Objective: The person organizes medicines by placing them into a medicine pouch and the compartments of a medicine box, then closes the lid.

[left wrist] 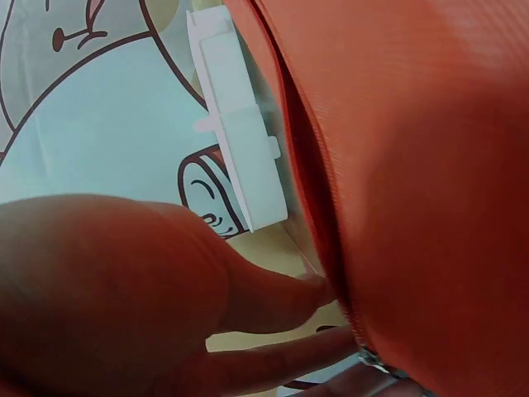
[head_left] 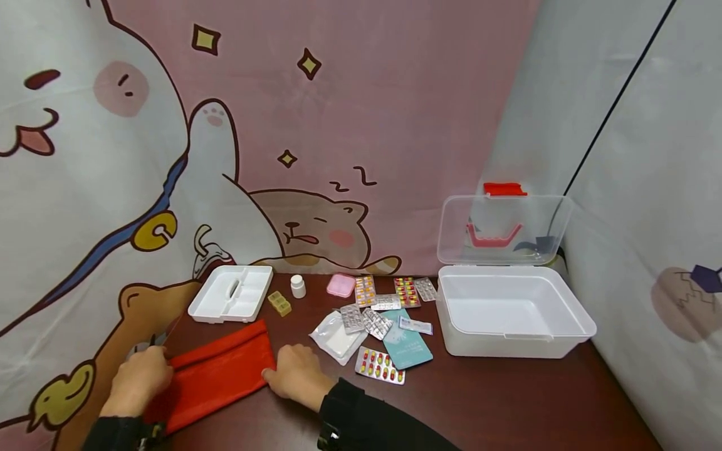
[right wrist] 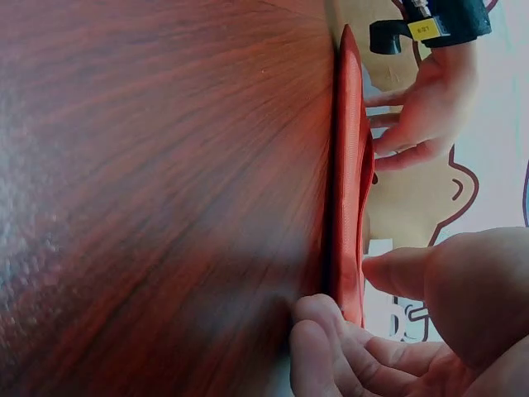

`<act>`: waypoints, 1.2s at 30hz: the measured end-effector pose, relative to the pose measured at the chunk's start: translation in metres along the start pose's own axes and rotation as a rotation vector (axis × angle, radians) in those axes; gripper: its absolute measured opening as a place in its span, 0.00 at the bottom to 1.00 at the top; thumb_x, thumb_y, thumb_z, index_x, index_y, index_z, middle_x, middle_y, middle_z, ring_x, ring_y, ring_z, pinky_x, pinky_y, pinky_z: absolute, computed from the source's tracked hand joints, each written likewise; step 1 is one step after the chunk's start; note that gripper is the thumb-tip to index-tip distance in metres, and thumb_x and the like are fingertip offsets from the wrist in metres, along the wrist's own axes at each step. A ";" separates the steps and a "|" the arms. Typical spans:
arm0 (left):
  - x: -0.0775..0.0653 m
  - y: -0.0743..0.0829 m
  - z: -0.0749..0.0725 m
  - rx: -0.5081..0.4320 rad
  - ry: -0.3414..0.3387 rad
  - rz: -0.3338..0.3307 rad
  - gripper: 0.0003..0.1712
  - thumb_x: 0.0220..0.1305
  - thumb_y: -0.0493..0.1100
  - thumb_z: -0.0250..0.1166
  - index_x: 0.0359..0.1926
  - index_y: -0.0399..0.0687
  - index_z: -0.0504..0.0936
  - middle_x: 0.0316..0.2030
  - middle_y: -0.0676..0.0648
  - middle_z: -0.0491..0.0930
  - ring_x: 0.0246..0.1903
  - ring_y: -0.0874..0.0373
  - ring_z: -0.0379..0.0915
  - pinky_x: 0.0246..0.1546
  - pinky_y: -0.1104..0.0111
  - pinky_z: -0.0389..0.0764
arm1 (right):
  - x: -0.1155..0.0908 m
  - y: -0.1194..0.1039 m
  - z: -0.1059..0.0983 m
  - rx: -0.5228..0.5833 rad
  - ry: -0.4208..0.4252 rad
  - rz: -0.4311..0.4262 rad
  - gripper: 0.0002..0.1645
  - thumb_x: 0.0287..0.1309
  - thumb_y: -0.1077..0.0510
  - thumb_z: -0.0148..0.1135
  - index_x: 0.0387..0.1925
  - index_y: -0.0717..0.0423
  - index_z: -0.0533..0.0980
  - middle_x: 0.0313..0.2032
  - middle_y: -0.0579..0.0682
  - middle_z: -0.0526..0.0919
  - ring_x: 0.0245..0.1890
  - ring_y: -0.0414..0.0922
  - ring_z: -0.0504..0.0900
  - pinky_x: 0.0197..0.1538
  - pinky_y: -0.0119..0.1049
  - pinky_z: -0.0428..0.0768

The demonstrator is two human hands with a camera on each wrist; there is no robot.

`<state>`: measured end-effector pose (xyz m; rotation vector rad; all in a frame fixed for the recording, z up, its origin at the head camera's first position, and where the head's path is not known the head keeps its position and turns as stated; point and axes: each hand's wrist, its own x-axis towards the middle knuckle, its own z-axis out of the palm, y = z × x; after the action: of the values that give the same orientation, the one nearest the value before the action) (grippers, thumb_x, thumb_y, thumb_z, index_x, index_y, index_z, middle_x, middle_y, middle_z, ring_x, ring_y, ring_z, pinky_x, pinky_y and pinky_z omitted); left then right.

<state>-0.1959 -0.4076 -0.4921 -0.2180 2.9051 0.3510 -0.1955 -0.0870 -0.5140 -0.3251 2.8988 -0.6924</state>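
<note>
A flat red zip pouch (head_left: 217, 376) lies slanted on the table at the left in the head view. My left hand (head_left: 141, 379) is at its far left corner, thumb and fingers pinching the edge by the zip end. In the left wrist view the zip (left wrist: 318, 178) is parted in a dark gap, and the metal zip end (left wrist: 372, 357) sits beside my fingers. My right hand (head_left: 299, 376) grips the pouch's right edge. The right wrist view shows the right thumb (right wrist: 401, 271) on the upper face and the curled fingers at the lower edge.
A white lidded tray (head_left: 231, 294) stands behind the pouch. Nearby are a pill bottle (head_left: 298, 286), a yellow pill case (head_left: 279, 303) and a pink case (head_left: 341, 285). Several blister packs (head_left: 380, 365) and a teal packet (head_left: 407, 341) lie mid-table. A white box (head_left: 513, 313) stands open at right.
</note>
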 end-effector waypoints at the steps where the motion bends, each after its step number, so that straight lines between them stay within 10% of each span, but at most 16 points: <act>1: 0.000 -0.001 0.000 0.006 0.016 0.009 0.20 0.65 0.37 0.62 0.53 0.29 0.87 0.49 0.17 0.83 0.46 0.17 0.79 0.45 0.29 0.79 | 0.001 -0.001 0.000 0.013 -0.001 0.005 0.30 0.63 0.34 0.75 0.16 0.46 0.77 0.26 0.49 0.84 0.29 0.49 0.83 0.36 0.41 0.81; 16: -0.008 -0.001 -0.011 -0.034 0.030 -0.033 0.16 0.64 0.38 0.65 0.49 0.35 0.89 0.48 0.25 0.84 0.41 0.30 0.82 0.36 0.40 0.81 | -0.005 0.013 -0.008 0.706 -0.145 0.065 0.17 0.62 0.62 0.78 0.20 0.52 0.81 0.15 0.48 0.85 0.09 0.37 0.76 0.18 0.36 0.83; 24: -0.014 0.018 -0.023 -0.086 0.142 0.015 0.13 0.66 0.36 0.63 0.46 0.34 0.89 0.42 0.29 0.88 0.35 0.40 0.83 0.36 0.44 0.81 | -0.007 0.029 -0.024 0.802 -0.185 0.022 0.08 0.64 0.66 0.74 0.33 0.57 0.80 0.19 0.52 0.86 0.12 0.38 0.78 0.19 0.36 0.83; 36: -0.031 0.080 -0.038 -0.161 0.437 0.165 0.09 0.73 0.35 0.64 0.46 0.35 0.88 0.35 0.35 0.88 0.30 0.43 0.78 0.35 0.45 0.80 | 0.004 0.081 -0.060 0.885 0.003 -0.105 0.09 0.73 0.66 0.65 0.51 0.66 0.82 0.39 0.68 0.90 0.23 0.56 0.93 0.32 0.57 0.91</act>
<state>-0.1868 -0.3362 -0.4313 -0.0858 3.3372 0.6383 -0.2246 0.0084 -0.4990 -0.3419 2.2674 -1.8481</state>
